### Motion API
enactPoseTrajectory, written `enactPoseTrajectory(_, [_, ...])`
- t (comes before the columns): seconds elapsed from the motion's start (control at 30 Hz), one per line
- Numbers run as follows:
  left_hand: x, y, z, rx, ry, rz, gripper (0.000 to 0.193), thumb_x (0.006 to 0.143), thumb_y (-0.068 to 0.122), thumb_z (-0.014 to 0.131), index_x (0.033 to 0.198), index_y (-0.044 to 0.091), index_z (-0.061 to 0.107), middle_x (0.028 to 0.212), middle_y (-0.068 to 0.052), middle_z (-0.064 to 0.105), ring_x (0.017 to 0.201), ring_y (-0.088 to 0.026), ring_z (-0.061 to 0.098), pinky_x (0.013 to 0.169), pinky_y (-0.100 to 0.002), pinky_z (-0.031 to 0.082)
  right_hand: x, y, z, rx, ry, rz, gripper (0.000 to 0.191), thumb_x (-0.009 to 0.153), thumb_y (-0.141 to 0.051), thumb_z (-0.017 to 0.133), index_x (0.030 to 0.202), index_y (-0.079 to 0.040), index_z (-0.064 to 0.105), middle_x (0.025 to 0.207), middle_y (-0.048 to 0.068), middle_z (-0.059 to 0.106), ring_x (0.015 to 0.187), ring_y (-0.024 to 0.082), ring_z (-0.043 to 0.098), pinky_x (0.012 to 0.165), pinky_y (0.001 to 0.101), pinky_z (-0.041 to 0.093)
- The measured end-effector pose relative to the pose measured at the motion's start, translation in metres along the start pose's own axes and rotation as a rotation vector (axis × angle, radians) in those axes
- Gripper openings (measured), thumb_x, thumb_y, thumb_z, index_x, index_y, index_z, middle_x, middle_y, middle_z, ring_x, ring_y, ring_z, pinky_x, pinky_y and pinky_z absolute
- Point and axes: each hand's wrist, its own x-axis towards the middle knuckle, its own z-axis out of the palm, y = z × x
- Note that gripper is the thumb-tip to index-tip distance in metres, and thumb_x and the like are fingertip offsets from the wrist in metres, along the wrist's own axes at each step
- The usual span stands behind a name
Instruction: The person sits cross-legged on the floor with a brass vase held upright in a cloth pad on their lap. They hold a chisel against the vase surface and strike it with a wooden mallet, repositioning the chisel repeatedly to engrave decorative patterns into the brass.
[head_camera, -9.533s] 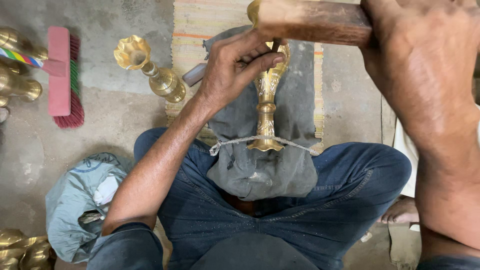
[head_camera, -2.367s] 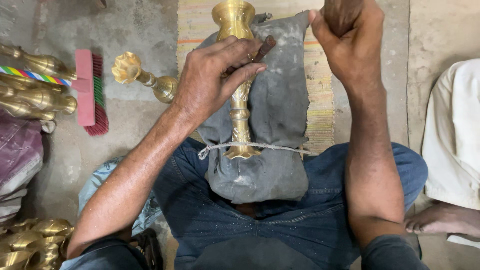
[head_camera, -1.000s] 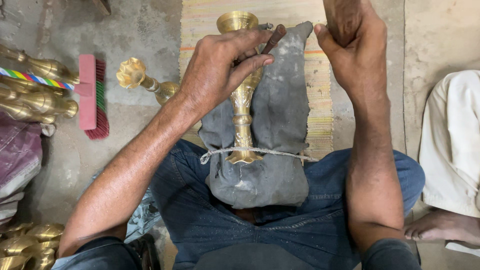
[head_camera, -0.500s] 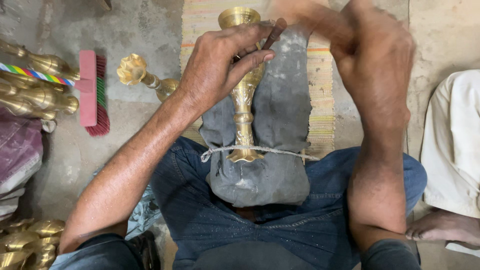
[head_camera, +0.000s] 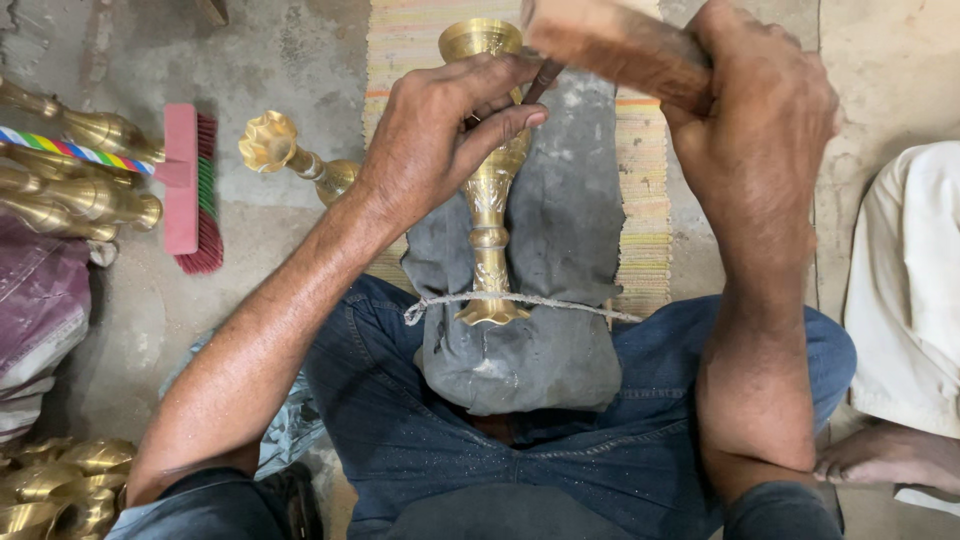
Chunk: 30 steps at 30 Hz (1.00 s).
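Between the knees: brass vase (head_camera: 488, 200) tied by cord (head_camera: 520, 300) onto grey pad (head_camera: 560, 250).
Left hand (head_camera: 440, 140): closed on punch (head_camera: 540, 80) and vase neck.
Right hand (head_camera: 760, 110): gripping wooden mallet (head_camera: 610, 50).
Handling: probably heavy, stiff, slick; hold the stem.
Room: brush (head_camera: 190, 190) left, another person's foot (head_camera: 890, 455) right, mat (head_camera: 640, 180) far.

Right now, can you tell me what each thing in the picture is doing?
Brass vase: lying on the grey pad, tied down by cord at its base.
Left hand: gripping a thin punch against the vase.
Right hand: gripping a wooden mallet, blurred.
Grey pad: resting on the lap.
Brush: lying on the floor.
Second brass vase: lying on the floor.
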Motion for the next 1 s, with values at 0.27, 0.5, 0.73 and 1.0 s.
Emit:
enactPoseTrajectory(0.27, [0.001,0.004,0.0,-0.034,-0.024,-0.108,0.038,0.104,0.023,0.079,0.133,0.002,0.068,0.12,-0.014,0.076,0.098,-0.024,0.079,0.083,-0.036,0.065,0.001,-0.003,-0.008,0.381,-0.052,0.193,0.027,0.093,-0.006,0.076,0.115,-0.005,0.061,0.088,0.01,0.07,0.083,0.026,0.072,0.073,0.042,0.053])
enactPoseTrajectory(0.5, [-0.002,0.0,0.002,-0.085,-0.015,-0.141,0.038,0.102,0.023,0.079,0.131,0.003,0.068,0.12,-0.013,0.076,0.095,-0.022,0.08,0.08,-0.035,0.066,0.002,-0.002,-0.005,0.432,-0.126,0.388,0.025,0.105,-0.011,0.078,0.119,-0.006,0.058,0.086,0.012,0.062,0.074,0.028,0.066,0.078,0.0453,0.049])
enactPoseTrajectory(0.73, [-0.003,0.002,-0.001,-0.063,0.013,-0.079,0.037,0.105,0.022,0.081,0.135,0.003,0.067,0.123,-0.014,0.075,0.099,-0.023,0.079,0.082,-0.035,0.066,-0.009,0.005,-0.004,0.187,0.019,0.021,0.021,0.09,0.005,0.07,0.107,0.0,0.059,0.088,0.016,0.064,0.087,0.034,0.066,0.078,0.0467,0.049])
enactPoseTrajectory(1.0, [-0.002,0.001,-0.001,-0.097,-0.024,-0.207,0.038,0.1,0.023,0.082,0.129,0.003,0.069,0.104,-0.011,0.077,0.083,-0.02,0.08,0.072,-0.035,0.064,-0.005,0.002,-0.005,0.363,-0.164,0.373,0.027,0.103,-0.008,0.081,0.119,0.0,0.061,0.083,0.018,0.065,0.072,0.035,0.065,0.069,0.0466,0.05])
